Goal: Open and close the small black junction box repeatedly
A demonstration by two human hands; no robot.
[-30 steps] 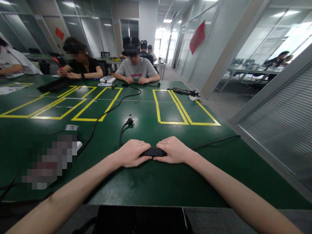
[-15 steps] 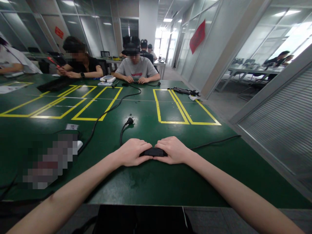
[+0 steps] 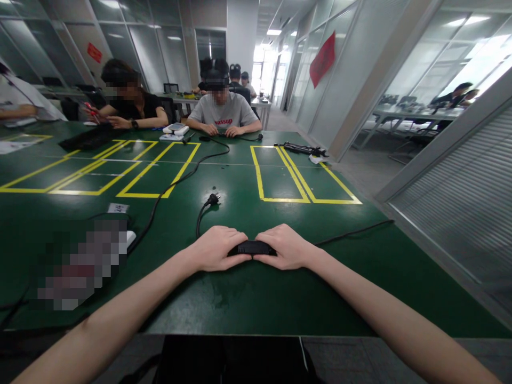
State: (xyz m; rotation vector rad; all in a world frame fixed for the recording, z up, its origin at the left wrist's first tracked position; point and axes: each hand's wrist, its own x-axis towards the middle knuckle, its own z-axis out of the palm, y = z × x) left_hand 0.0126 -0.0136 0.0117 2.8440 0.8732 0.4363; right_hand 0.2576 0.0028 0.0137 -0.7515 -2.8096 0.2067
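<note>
A black power adapter (image 3: pixel 253 248) lies crosswise between my hands, close to the table surface. My left hand (image 3: pixel 218 248) is closed round its left end, thumb along the near side and fingers over the top. Around the right end my right hand (image 3: pixel 283 246) is closed in the same way. Both ends are hidden by the fingers. A black cord with a mains plug (image 3: pixel 214 199) curves up from behind my left hand and rests on the table. From my right hand a thin black cable (image 3: pixel 354 234) runs off to the right.
The green table (image 3: pixel 256 304) has yellow tape outlines (image 3: pixel 286 200). At left lie a blurred-out object (image 3: pixel 82 266), a paper tag (image 3: pixel 119 208) and a long black cord (image 3: pixel 160 194). Black folded gear (image 3: pixel 300 149) lies far right. Co-workers (image 3: pixel 224 109) sit across the table.
The adapter has turned slightly within my hands, which stay in nearly the same place. Across the table at left, a co-worker's hand with a red thing has moved lower.
</note>
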